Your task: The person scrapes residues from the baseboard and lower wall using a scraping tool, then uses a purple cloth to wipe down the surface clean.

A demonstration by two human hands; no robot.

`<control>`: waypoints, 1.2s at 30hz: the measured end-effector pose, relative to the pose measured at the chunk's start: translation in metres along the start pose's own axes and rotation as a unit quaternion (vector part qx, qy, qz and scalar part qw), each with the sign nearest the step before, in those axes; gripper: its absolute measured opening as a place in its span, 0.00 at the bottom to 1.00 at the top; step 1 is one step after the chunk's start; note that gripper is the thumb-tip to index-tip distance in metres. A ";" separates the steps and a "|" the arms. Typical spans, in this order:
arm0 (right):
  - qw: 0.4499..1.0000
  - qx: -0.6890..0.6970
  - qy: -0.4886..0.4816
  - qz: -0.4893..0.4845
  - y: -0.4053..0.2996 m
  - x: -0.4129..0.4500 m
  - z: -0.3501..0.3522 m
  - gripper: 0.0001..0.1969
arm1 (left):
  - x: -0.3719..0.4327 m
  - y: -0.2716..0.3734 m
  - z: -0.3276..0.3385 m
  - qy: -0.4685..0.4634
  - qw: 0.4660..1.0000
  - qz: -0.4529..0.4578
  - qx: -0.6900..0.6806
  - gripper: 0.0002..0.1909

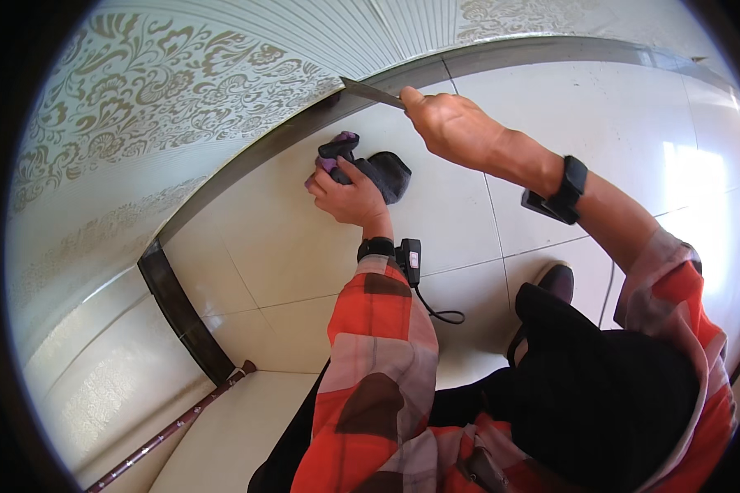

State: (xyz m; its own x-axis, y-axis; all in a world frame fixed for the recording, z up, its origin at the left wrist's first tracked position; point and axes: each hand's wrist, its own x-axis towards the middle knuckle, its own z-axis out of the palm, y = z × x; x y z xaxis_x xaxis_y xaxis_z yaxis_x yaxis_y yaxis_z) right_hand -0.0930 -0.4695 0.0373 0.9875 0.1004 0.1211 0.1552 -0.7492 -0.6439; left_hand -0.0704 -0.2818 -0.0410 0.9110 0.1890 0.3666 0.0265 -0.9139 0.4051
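My right hand [453,126] grips a flat metal blade tool, perhaps a scraper or putty knife [370,93]. Its pointed tip is at the lower edge of the patterned wallpaper [179,86], by the top of the dark baseboard [271,137]. Its handle is hidden in my fist. Below and to the left, my left hand [348,194] holds a bunched grey and purple cloth [385,175] over the tiled floor. Part of the cloth sticks up past my fingers. Each wrist wears a black strap with a small black device.
Pale floor tiles [450,215] with dark joints lie before me. A dark red patterned pole [172,426] leans at the lower left, by the corner baseboard [185,314]. My shoe [556,282] stands on the floor at the right. A thin cable [608,296] runs beside my right sleeve.
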 end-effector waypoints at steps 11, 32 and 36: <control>0.999 0.029 0.040 0.001 -0.008 -0.002 0.008 0.05 | 0.000 -0.007 0.002 0.003 1.000 0.019 -0.004 0.16; 0.998 0.031 0.035 -0.042 -0.010 0.009 0.008 0.07 | 0.001 -0.008 0.000 -0.004 1.000 -0.008 0.003 0.16; 0.999 0.021 0.012 -0.033 -0.011 0.014 0.013 0.08 | 0.003 -0.006 -0.003 0.010 1.000 0.019 -0.011 0.17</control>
State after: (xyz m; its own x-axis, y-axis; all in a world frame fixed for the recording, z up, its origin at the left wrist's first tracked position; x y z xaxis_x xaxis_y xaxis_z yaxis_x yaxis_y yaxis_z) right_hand -0.0802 -0.4508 0.0361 0.9741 0.1326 0.1829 0.2219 -0.7130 -0.6651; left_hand -0.0689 -0.2749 -0.0396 0.9025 0.1626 0.3987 -0.0168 -0.9119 0.4100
